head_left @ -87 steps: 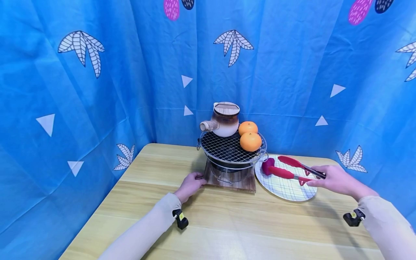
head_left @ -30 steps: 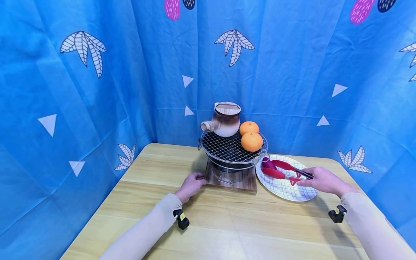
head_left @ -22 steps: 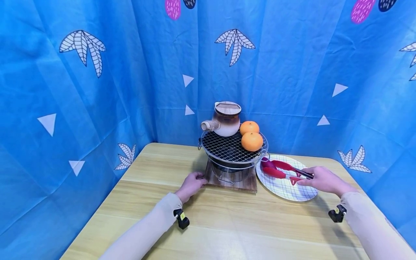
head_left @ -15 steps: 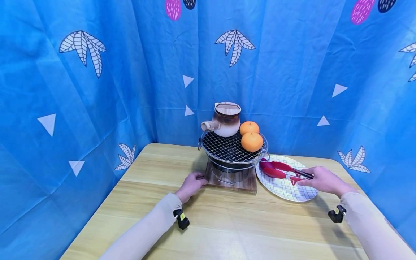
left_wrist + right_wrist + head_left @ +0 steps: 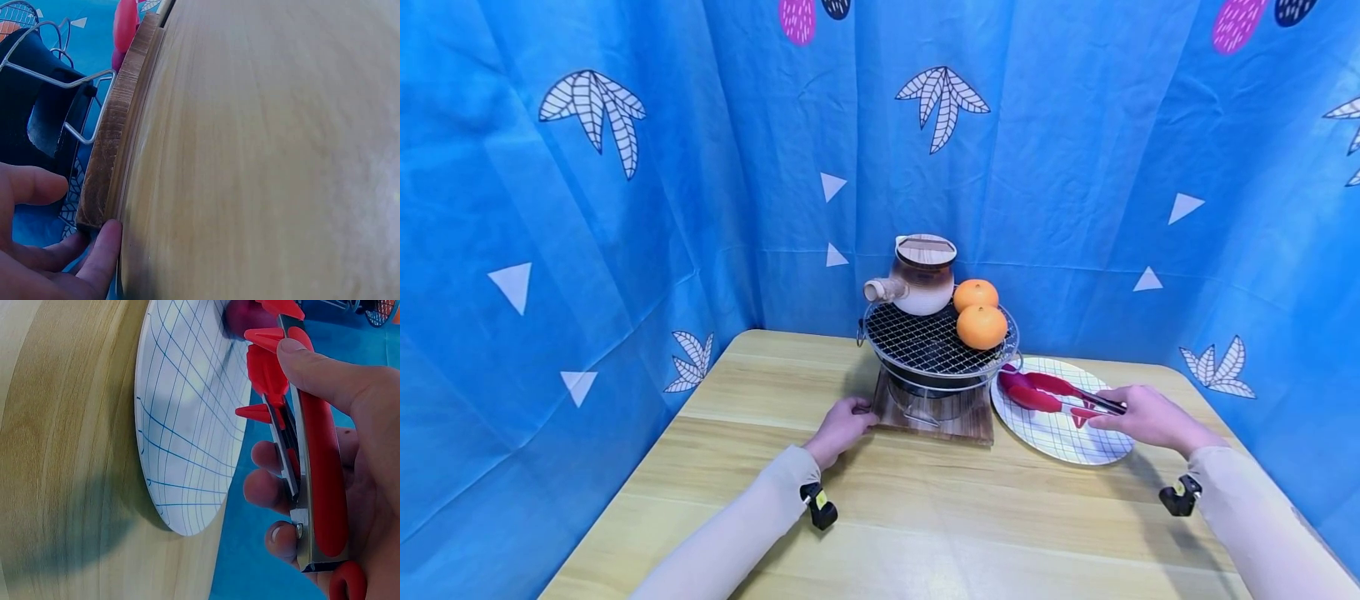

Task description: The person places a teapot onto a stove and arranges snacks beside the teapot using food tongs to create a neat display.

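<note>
My right hand (image 5: 1146,414) grips red-handled kitchen tongs (image 5: 322,462), thumb on one arm and fingers round the other. Their red tips reach left over a round white plate with blue lines (image 5: 1086,446), one on each side of a round dark purple-red thing (image 5: 245,317) at the plate's left edge, mostly hidden in the head view. My left hand (image 5: 841,429) rests at the near left side of a brown wooden board (image 5: 951,427); in the left wrist view fingertips touch its corner and the thumb stays apart. On the board stands a small round grill (image 5: 917,342).
On the grill's mesh stand a clay pot with a side handle and wooden lid (image 5: 925,279) and two oranges (image 5: 982,327). The grill's wire handle (image 5: 1013,364) overhangs the plate's left edge. A blue curtain (image 5: 1060,167) closes off the table's (image 5: 887,525) back and left.
My right hand has moved left with the tongs, and their tips have come closer together around the purple-red thing, which sits slightly further left. My left hand has stayed in place.
</note>
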`<control>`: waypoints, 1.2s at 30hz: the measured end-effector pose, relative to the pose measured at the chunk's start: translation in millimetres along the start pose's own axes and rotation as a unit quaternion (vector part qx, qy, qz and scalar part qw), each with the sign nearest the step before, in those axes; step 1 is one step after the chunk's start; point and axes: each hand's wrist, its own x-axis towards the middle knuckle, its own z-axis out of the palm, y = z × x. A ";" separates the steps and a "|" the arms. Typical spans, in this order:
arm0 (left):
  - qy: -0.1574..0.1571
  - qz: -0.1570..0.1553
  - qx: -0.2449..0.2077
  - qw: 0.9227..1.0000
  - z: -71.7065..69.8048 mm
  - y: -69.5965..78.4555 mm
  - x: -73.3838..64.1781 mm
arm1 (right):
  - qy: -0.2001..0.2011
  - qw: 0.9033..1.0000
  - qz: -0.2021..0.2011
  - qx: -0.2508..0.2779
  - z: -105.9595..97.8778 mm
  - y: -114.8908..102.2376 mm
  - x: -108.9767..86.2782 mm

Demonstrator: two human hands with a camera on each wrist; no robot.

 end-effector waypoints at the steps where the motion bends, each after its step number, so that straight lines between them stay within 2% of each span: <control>1: 0.000 0.000 -0.001 1.000 0.0 0.1 0.2 | 0.001 1.000 0.000 -0.001 -0.1 0.6 -0.5; 8: 0.003 -0.001 0.003 1.000 0.0 -0.2 -0.7 | 0.011 1.000 -0.005 -0.003 -2.7 0.3 -6.0; 24: -0.001 0.000 -0.011 1.000 0.0 0.5 -0.4 | 0.004 1.000 0.005 -0.002 -6.8 5.3 -15.6; 36: 0.001 0.001 -0.005 1.000 0.9 -0.5 -1.0 | 0.002 1.000 0.008 -0.003 -2.9 6.9 -13.1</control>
